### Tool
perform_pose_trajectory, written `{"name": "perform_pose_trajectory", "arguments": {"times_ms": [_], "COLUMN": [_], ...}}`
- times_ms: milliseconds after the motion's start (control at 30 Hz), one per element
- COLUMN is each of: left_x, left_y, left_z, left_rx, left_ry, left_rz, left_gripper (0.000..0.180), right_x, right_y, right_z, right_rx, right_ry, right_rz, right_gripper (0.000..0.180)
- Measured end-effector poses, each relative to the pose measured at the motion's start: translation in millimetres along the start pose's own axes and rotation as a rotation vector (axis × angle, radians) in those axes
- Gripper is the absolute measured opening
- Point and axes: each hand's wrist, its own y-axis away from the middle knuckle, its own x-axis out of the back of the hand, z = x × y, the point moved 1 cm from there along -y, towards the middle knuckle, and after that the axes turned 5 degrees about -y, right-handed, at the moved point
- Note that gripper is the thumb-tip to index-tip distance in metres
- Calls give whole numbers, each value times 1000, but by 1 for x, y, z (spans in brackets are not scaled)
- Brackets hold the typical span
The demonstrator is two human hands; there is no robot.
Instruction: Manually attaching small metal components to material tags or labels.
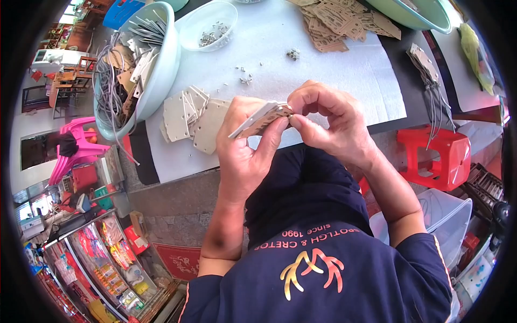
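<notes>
My left hand grips a small stack of printed cardboard tags between thumb and fingers, tilted above the near edge of the table. My right hand pinches at the tags' right end with thumb and forefinger; a tiny piece there is too small to make out. To the left of my hands, pale blank-sided tags lie in an overlapping pile. Small metal fittings are scattered beyond my hands, with a little cluster farther right.
White foam sheeting covers the table. A pale green basin at left holds corded tags; beside it a clear bowl contains metal fittings. Brown tags are heaped at the back. Corded tags hang at right, above a red stool.
</notes>
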Motion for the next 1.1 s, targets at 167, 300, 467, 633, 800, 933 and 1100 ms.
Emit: {"name": "perform_pose_trajectory", "arguments": {"times_ms": [167,300,467,633,800,933,1100], "left_x": [-1,-1,-2,-1,1,6,10], "left_y": [4,4,6,4,3,4,5], "left_z": [0,1,-1,8,8,1,3], "left_rx": [118,155,172,270,324,377,417], "left_ry": [148,190,202,266,389,456,510], "left_rz": [-28,-46,-61,-42,62,182,196], "left_gripper": [14,14,15,18,22,21,21], "right_x": [-1,1,0,-3,-6,-2,-10], "right_y": [-5,-6,-6,-6,-3,1,-1], "right_z": [0,-1,-3,5,0,-8,-14], "right_rx": [118,118,57,-2,-194,-378,-477], "right_ry": [89,106,156,-15,-373,-239,-199], "right_rz": [-32,-62,-86,-70,-34,-52,-98], "right_gripper": [12,13,11,11,24,24,23]}}
